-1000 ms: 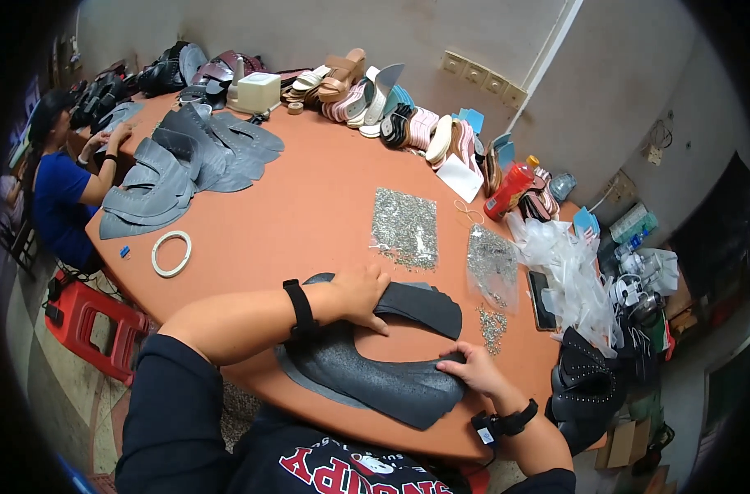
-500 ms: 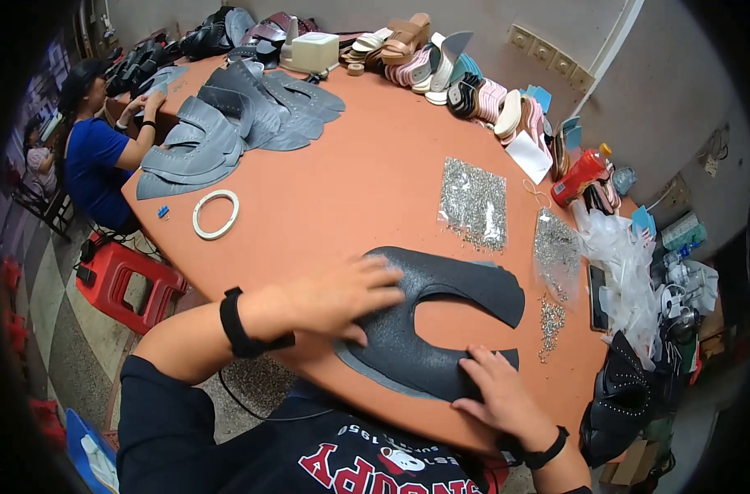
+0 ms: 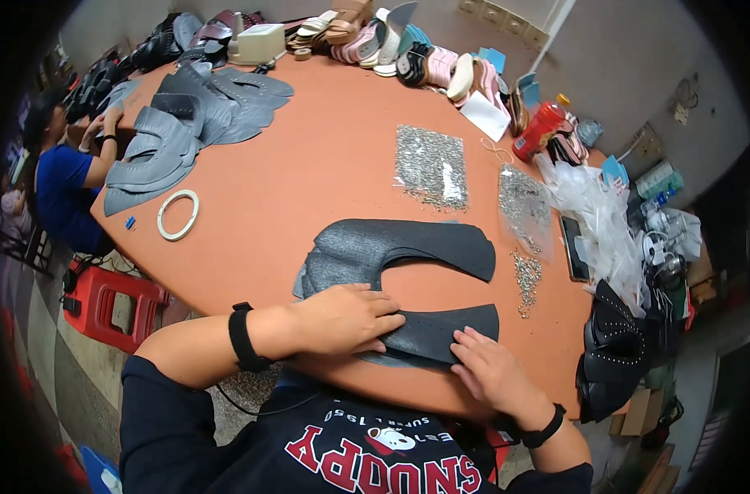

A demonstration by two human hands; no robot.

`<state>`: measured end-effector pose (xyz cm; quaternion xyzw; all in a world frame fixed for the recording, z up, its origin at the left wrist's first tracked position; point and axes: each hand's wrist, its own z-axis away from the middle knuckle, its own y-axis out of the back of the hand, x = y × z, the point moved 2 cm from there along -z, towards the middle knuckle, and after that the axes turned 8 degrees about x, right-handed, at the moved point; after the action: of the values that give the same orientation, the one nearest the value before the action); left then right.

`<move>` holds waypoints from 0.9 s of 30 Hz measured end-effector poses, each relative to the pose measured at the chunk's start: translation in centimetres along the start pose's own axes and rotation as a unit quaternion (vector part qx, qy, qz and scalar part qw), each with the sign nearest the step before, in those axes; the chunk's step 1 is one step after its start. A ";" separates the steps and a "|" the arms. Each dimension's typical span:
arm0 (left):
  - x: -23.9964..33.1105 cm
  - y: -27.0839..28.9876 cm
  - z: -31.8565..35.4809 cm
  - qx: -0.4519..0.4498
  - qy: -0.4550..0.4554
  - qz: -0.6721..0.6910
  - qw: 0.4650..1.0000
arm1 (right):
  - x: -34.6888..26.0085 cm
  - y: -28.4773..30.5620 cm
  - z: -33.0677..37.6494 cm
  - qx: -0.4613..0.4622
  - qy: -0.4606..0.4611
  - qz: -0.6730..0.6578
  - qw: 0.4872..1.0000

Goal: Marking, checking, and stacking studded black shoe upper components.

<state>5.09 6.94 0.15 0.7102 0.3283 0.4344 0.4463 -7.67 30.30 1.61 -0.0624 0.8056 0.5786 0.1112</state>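
Note:
A dark grey U-shaped leather shoe upper lies on the table in front of me, its opening to the right. Grey edges of at least one more piece show beneath it. My left hand rests flat across its near left part, fingers stretched out toward the right. On the near arm of the U, close to its right end, lie the fingertips of my right hand; these fingers are apart, with the thumb at the near edge. Small silvery studs lie loose beyond my right hand, beside the shoe upper.
Two clear bags of studs lie farther off on the orange table. A tape roll and stacked grey uppers are at left. Sandals, a red bottle, a phone and plastic bags line the right. Another person sits far left.
My left hand has come down from the upper's left side onto its near part. The right hand stays on the near arm. The whole view has shifted.

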 end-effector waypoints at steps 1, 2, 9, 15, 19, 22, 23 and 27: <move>0.0 0.2 -0.2 -0.015 0.008 0.011 1.000 | 0.3 0.3 -0.2 0.021 -0.002 -0.043 0.999; 0.1 0.5 -0.3 -0.029 0.019 0.021 0.999 | 0.5 0.6 -0.5 0.023 -0.005 -0.042 0.999; 0.3 0.1 -2.9 0.008 0.087 0.119 0.989 | 1.4 2.3 -3.1 0.052 -0.033 -0.082 0.995; -1.2 0.2 -3.0 0.164 0.206 0.241 0.934 | 2.6 4.6 -2.0 0.179 -0.019 0.016 0.983; -1.1 0.4 -3.1 0.150 0.251 0.249 0.923 | 1.6 1.1 0.0 -0.031 -0.005 0.006 0.999; -1.0 0.4 -3.1 0.152 0.204 0.268 0.929 | 2.2 0.4 1.1 -0.020 -0.002 0.016 1.000; -1.0 0.0 -3.0 0.151 0.165 0.223 0.949 | 2.2 0.4 1.2 -0.028 -0.020 -0.001 0.999; 0.1 0.0 -3.4 0.157 0.081 0.141 0.974 | 2.4 0.9 0.6 -0.013 -0.010 -0.012 1.000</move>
<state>2.05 8.16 0.97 0.7729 0.3238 0.4922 0.2358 -10.12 31.25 1.64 -0.0672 0.7958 0.5886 0.1255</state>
